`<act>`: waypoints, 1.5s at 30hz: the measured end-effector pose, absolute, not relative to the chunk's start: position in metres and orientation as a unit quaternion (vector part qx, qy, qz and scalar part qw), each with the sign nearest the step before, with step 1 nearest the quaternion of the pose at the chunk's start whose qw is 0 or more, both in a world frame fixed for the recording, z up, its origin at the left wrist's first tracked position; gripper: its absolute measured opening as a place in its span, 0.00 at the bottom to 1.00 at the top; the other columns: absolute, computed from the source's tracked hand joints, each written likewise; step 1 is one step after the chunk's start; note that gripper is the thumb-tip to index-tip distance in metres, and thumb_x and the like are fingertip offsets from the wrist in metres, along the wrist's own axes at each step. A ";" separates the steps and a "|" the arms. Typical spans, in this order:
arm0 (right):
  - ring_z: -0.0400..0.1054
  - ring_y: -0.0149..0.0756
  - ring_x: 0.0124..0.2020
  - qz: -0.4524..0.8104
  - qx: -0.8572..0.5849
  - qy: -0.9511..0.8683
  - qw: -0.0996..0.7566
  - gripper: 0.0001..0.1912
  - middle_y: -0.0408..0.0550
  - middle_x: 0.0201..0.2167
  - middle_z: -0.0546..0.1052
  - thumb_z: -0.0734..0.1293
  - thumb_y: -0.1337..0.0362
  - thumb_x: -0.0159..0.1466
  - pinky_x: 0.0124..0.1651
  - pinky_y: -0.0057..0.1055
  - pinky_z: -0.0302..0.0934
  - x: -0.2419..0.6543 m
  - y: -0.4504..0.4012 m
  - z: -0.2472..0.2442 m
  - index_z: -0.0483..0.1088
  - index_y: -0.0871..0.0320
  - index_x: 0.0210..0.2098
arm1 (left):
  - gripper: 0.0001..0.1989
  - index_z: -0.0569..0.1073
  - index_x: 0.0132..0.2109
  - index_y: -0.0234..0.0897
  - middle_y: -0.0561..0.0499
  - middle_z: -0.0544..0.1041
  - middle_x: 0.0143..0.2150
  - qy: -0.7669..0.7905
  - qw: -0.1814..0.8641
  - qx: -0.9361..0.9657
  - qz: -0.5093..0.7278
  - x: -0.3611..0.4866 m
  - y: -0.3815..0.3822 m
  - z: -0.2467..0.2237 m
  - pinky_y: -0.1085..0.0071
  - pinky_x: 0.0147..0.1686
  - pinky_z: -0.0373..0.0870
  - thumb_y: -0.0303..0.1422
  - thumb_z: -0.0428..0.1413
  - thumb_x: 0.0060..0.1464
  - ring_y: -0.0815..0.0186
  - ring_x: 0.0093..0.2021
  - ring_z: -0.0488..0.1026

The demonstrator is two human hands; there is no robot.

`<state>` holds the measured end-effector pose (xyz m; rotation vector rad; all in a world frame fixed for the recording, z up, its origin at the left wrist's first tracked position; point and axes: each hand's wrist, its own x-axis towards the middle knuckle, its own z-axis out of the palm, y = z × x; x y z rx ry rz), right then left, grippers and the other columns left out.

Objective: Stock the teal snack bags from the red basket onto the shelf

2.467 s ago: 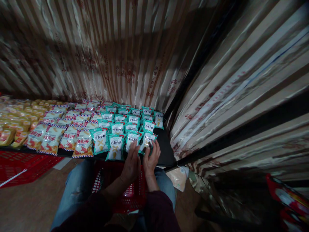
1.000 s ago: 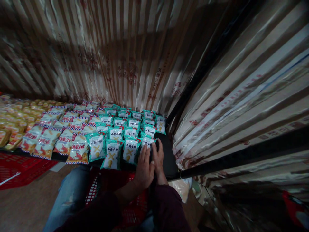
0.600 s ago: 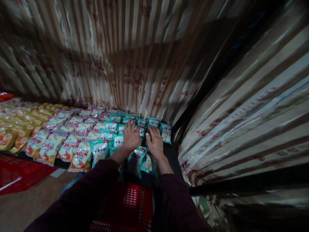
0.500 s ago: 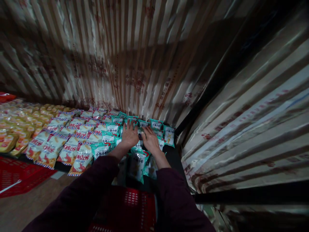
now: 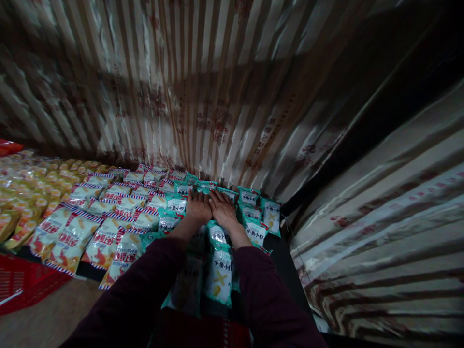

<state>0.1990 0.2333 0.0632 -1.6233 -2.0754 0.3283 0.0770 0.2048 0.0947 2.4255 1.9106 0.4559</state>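
My left hand (image 5: 198, 209) lies palm down on the rows of teal-and-white snack bags (image 5: 221, 270), fingers stretched toward the back. Beside it my right hand (image 5: 224, 210) rests the same way, its fingers extended and close to the left hand's. The bags under both palms are mostly hidden. More teal bags stand around them, such as one at the right end (image 5: 271, 215) and one in front of my left forearm (image 5: 187, 285). Neither hand is seen gripping a bag.
Left of the teal bags are rows of red-and-white striped snack bags (image 5: 105, 241), then yellow packs (image 5: 36, 203). A black shelf edge (image 5: 279, 266) runs along the right. Behind hangs a pleated striped curtain (image 5: 203, 96). A red basket (image 5: 21, 280) is below at left.
My hands have come closer together and now lie nearly touching on the teal bags. The view has shifted, and the bags appear lower and nearer.
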 end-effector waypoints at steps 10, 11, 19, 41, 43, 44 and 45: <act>0.49 0.39 0.68 0.121 -0.606 -0.779 0.107 0.26 0.48 0.67 0.58 0.48 0.57 0.71 0.68 0.40 0.43 0.196 0.207 0.100 0.57 0.55 0.65 | 0.23 0.69 0.58 0.28 0.35 0.69 0.60 0.634 0.034 0.770 0.060 0.083 0.190 0.108 0.48 0.64 0.45 0.30 0.41 0.60 0.50 0.63 0.61; 0.49 0.39 0.68 0.117 -0.605 -0.780 0.107 0.26 0.49 0.67 0.58 0.48 0.58 0.71 0.68 0.39 0.43 0.197 0.205 0.101 0.58 0.56 0.65 | 0.24 0.68 0.59 0.28 0.35 0.68 0.61 0.636 0.036 0.769 0.055 0.084 0.189 0.108 0.49 0.64 0.46 0.31 0.40 0.61 0.50 0.64 0.60; 0.47 0.39 0.69 0.100 -0.621 -0.770 0.110 0.26 0.46 0.67 0.59 0.48 0.56 0.71 0.68 0.38 0.42 0.196 0.204 0.102 0.58 0.54 0.64 | 0.25 0.67 0.60 0.28 0.36 0.63 0.65 0.633 0.044 0.771 0.051 0.082 0.185 0.118 0.47 0.65 0.42 0.32 0.38 0.62 0.49 0.69 0.51; 0.33 0.49 0.71 0.126 -0.696 -0.706 0.031 0.32 0.42 0.71 0.47 0.44 0.46 0.69 0.67 0.51 0.33 0.180 0.226 0.097 0.48 0.48 0.68 | 0.30 0.60 0.65 0.32 0.34 0.53 0.69 0.720 0.091 0.682 0.090 0.044 0.228 0.097 0.43 0.60 0.54 0.44 0.40 0.62 0.42 0.70 0.42; 0.34 0.49 0.71 0.125 -0.694 -0.709 0.032 0.32 0.41 0.71 0.48 0.44 0.45 0.69 0.68 0.50 0.33 0.180 0.225 0.096 0.49 0.48 0.68 | 0.30 0.60 0.65 0.32 0.34 0.54 0.69 0.719 0.087 0.684 0.087 0.045 0.224 0.099 0.43 0.60 0.55 0.44 0.41 0.61 0.41 0.70 0.43; 0.34 0.49 0.71 0.123 -0.693 -0.710 0.032 0.32 0.41 0.71 0.48 0.44 0.45 0.69 0.68 0.50 0.34 0.181 0.224 0.095 0.49 0.48 0.68 | 0.30 0.60 0.65 0.32 0.34 0.55 0.69 0.719 0.085 0.684 0.085 0.046 0.223 0.099 0.44 0.60 0.55 0.44 0.41 0.61 0.41 0.70 0.44; 0.34 0.49 0.71 0.121 -0.691 -0.711 0.033 0.32 0.41 0.71 0.48 0.44 0.46 0.69 0.68 0.50 0.34 0.181 0.223 0.095 0.49 0.48 0.68 | 0.30 0.60 0.65 0.31 0.34 0.55 0.68 0.719 0.081 0.685 0.083 0.046 0.221 0.100 0.44 0.60 0.56 0.44 0.41 0.61 0.41 0.70 0.45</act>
